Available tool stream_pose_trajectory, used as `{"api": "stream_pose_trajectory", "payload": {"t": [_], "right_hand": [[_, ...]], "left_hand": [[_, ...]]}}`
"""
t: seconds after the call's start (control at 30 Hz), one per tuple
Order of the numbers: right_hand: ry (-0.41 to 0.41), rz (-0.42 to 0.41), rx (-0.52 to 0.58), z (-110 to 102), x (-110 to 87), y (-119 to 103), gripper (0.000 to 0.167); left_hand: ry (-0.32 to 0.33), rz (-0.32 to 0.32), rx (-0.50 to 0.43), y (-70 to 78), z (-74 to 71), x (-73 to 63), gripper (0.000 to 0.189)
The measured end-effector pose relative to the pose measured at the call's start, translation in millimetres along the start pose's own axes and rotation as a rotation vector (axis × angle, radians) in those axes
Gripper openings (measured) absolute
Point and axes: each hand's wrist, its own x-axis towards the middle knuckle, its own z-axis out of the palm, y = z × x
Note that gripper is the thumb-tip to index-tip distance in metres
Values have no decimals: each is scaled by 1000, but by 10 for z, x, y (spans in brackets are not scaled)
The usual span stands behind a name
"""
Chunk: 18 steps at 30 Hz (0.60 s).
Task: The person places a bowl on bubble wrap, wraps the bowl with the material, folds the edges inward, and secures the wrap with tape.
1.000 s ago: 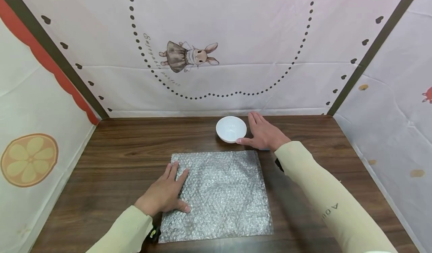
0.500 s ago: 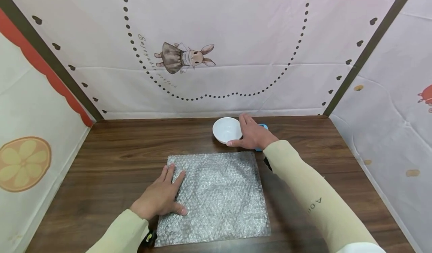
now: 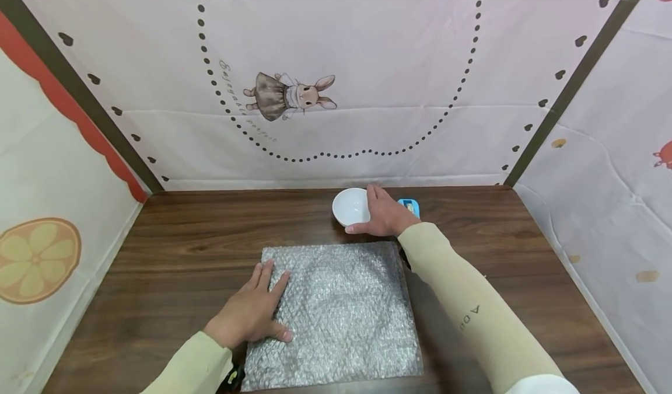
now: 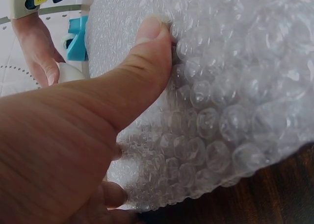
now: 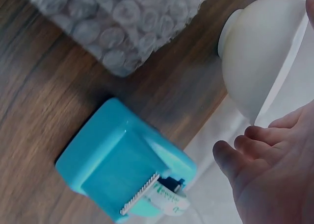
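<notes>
Bowl, bubble wrap and tape dispenser on a wood-grain tabletop (image 3: 178, 254). The white bowl (image 3: 349, 207) stands upright near the far edge, just beyond the sheet of bubble wrap (image 3: 336, 324) and to the left of the blue tape dispenser (image 5: 108, 155). The right hand (image 3: 382, 214) reaches the bowl's right side, its thumb toward the near rim and its fingers toward the far side, spread rather than visibly closed; how firmly they press cannot be told. The left hand (image 3: 251, 313) lies with fingers and thumb spread flat on the left part of the sheet.

Handling (judged from appearance): the bowl is probably light, stiff and smooth, perhaps slippery; if ceramic, it would chip or break when dropped. The flared rim offers the best hold, thumb and fingers on opposite sides, or a palm beneath the wall near the foot. The bubble wrap is probably very light, soft and apt to slide or curl, and is best steadied with a flat hand or lifted by a corner.

Count: one bowl; one sheet, though whether single or layered is unclear; one dispenser, with one visible roll of tape (image 5: 167, 198); two hands.
</notes>
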Motion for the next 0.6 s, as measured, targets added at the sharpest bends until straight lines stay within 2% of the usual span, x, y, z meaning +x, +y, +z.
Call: {"api": "stream_pose_trajectory", "payload": {"t": [0.37,0.6], "right_hand": [[-14,54,69,102,57,-58,133],[19,50,37,90,86,-82,128]], "left_hand": [[8,-1,-3,-20,42,-19,124],[4,-6,-30,-12,22,-3,124]]}}
